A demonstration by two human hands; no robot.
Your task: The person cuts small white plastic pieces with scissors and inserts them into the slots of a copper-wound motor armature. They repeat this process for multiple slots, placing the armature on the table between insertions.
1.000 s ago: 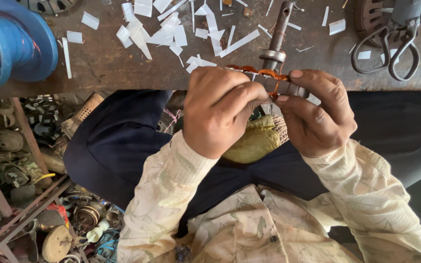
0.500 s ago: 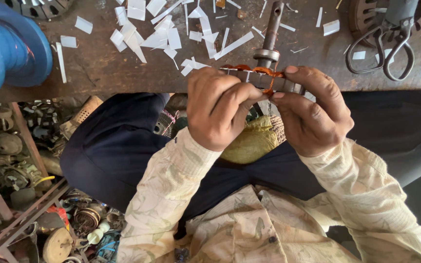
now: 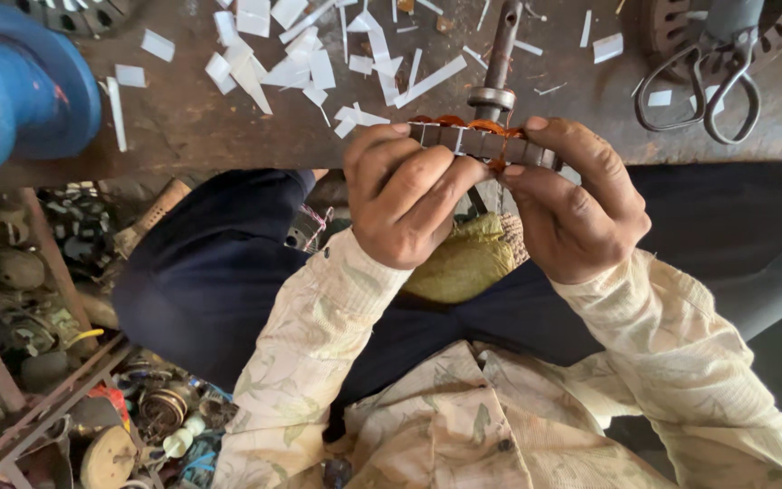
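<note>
Pinching with both hands, the person holds a small round metal part with slots (image 3: 481, 142) just over the near edge of the workbench (image 3: 192, 127). The left hand (image 3: 409, 195) has its fingers curled tight, with the thumb and first finger pressed on the left end of the part. The right hand (image 3: 572, 204) wraps the right end, its fingers closed on it and the thumb on top. So both hands are shut on the same part.

Orange-brown copper wire (image 3: 463, 122) loops along the top of the part. It looks as if some slots already have wire in them, but I cannot tell how many are left, because the fingers hide much of it. My guess is the work is partway done.

A metal rod (image 3: 502, 54) sticks out from behind the part and lies on the bench. White paper strips (image 3: 300, 63) are scattered over the bench top. Scissors (image 3: 712, 86) lie at the far right, and a big blue round thing (image 3: 20, 91) sits at the left. A yellow-green cloth bundle (image 3: 463, 267) rests in the lap under the hands. Old metal parts (image 3: 38, 308) are piled on the floor to the left.

Compared with one second ago, the hands have barely moved. They still hold the part in the same spot, and the bench things lie where they were.
</note>
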